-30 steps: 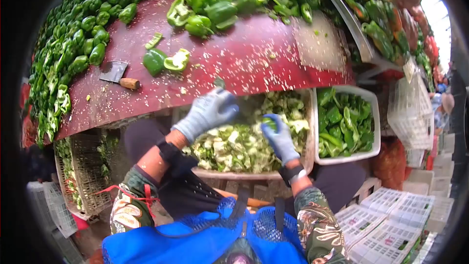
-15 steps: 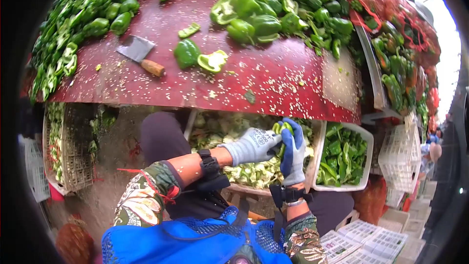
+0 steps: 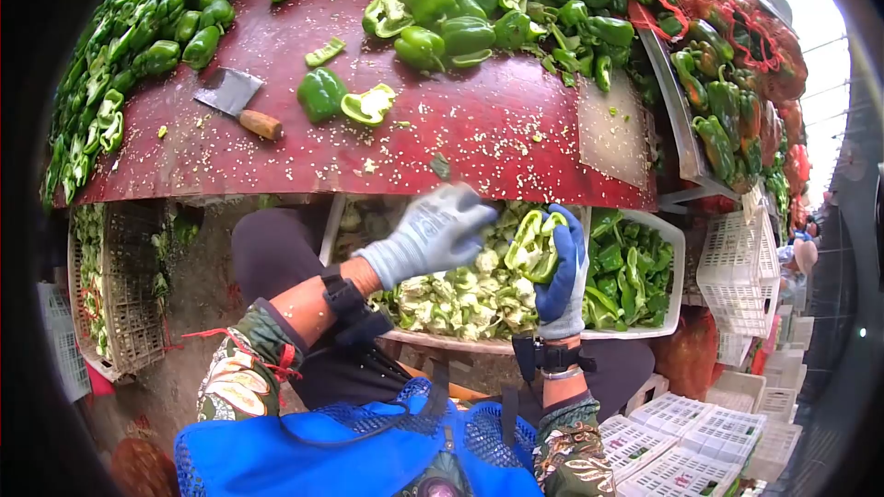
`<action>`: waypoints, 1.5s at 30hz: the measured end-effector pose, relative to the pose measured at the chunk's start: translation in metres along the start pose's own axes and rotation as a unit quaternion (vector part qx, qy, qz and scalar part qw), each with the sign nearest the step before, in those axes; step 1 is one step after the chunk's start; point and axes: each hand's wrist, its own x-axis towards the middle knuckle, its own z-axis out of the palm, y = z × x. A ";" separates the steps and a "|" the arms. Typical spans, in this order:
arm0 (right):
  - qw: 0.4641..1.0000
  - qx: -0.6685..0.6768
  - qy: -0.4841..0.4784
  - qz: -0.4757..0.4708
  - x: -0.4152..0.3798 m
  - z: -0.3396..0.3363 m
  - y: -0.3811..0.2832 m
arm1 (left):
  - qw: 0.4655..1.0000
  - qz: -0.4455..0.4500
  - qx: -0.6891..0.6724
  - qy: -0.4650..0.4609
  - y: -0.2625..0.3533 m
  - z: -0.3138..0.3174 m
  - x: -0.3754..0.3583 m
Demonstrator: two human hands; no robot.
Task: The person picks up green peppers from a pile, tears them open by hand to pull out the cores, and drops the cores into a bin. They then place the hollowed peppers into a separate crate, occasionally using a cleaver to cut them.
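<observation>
Two gloved hands worked above the scrap tray [image 3: 405, 336]: right hand [image 3: 560, 276] fingers clamped on a split green pepper [image 3: 534, 244], left hand [image 3: 433, 230] (blurred) seemingly loosely curled, holding nothing.

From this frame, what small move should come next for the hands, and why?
Probably drop the opened pepper into the white tub of green pieces to the right. The right hand holds the pepper spread open and apparently cored, and the left hand has let go above the crate of pale cores.
</observation>
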 end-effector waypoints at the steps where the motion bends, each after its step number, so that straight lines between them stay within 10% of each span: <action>1: 1.000 -0.007 -0.003 -0.006 -0.001 0.003 -0.002 | 0.996 0.038 -0.076 0.023 0.012 0.001 0.004; 9: 0.986 -0.160 0.025 -0.049 -0.012 0.029 0.008 | 0.994 0.031 -0.009 -0.104 0.040 0.035 0.012; 15: 0.990 0.128 0.023 0.053 0.010 -0.023 0.077 | 0.994 0.106 -0.037 -0.009 0.036 0.038 0.008; 17: 0.973 -0.148 -0.002 -0.177 0.009 -0.044 0.101 | 0.991 0.016 -0.130 0.029 0.025 0.040 0.011; 19: 0.958 0.196 0.103 0.182 0.017 -0.049 0.065 | 0.983 -0.009 -0.185 0.016 0.007 0.037 0.010; 23: 0.952 -0.302 0.008 -0.038 0.020 -0.076 0.052 | 0.969 -0.014 0.123 -0.215 -0.029 0.016 -0.004; 26: 0.987 -0.121 0.087 0.054 0.016 -0.082 -0.008 | 0.965 -0.125 0.227 -0.039 -0.065 -0.035 0.020; 30: 0.853 -0.479 0.118 -0.168 0.047 -0.188 -0.050 | 0.917 -0.228 0.328 0.002 -0.119 -0.063 0.041; 35: 0.656 -0.727 0.198 -0.040 0.067 -0.298 -0.053 | 0.933 -0.259 0.248 -0.032 -0.140 -0.061 0.056; 36: 0.681 -0.715 0.124 -0.097 0.070 -0.287 -0.050 | 0.965 -0.261 0.001 0.027 -0.152 -0.052 0.055; 38: 0.937 -0.343 0.027 -0.050 0.065 -0.168 -0.043 | 0.871 -0.221 -0.430 0.081 -0.122 -0.048 0.056; 41: 0.995 -0.068 -0.073 0.019 0.048 -0.015 -0.021 | 0.844 -0.205 -0.495 0.010 -0.048 -0.047 0.053; 43: 0.963 0.196 -0.147 0.108 0.042 0.064 0.023 | 0.988 -0.046 -0.147 0.005 -0.009 -0.027 0.041; 45: 0.981 0.169 -0.073 0.052 0.042 0.082 0.039 | 0.999 -0.026 -0.025 0.035 -0.010 -0.010 0.028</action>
